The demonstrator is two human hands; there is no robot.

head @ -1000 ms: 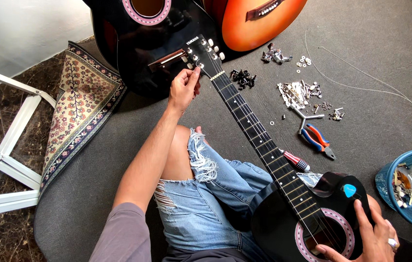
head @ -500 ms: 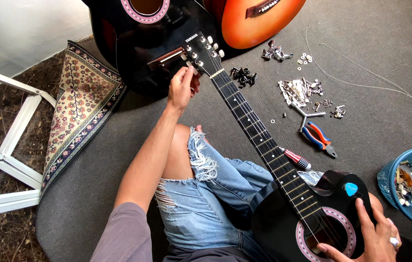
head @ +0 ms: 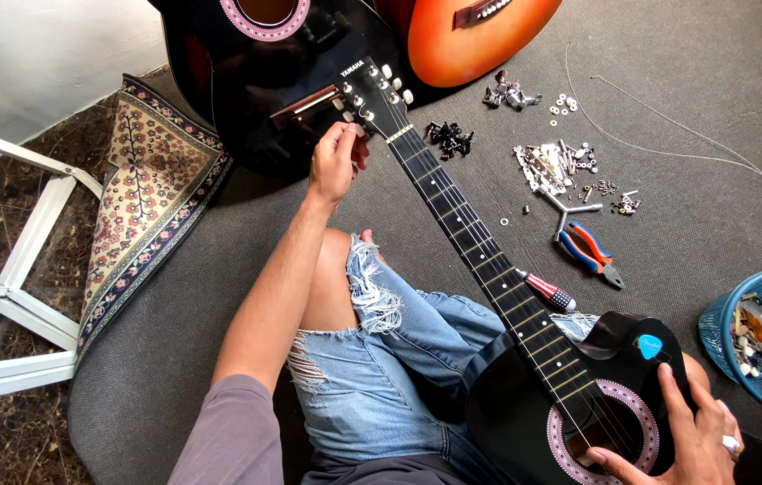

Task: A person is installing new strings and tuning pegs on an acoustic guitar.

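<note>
A black acoustic guitar [head: 524,422] lies across my lap, its neck [head: 462,233] running up to the headstock [head: 372,94]. My left hand [head: 336,162] pinches a tuning peg on the near side of the headstock. My right hand [head: 691,436] rests on the guitar body beside the pink-ringed sound hole, fingers spread over the strings, with a ring on one finger. A blue pick [head: 649,346] is tucked on the body's upper edge.
Another black guitar [head: 264,81] and an orange guitar [head: 480,40] lie beyond the headstock. Small metal parts [head: 556,166], black pegs [head: 448,139], pliers [head: 589,253] and a screwdriver [head: 547,290] dot the grey carpet. A blue basket [head: 758,337] stands right; a patterned rug [head: 152,198] and white frame [head: 13,269] left.
My left hand has shifted slightly along the headstock, its fingers closing on a peg. My right hand has stayed on the guitar body.
</note>
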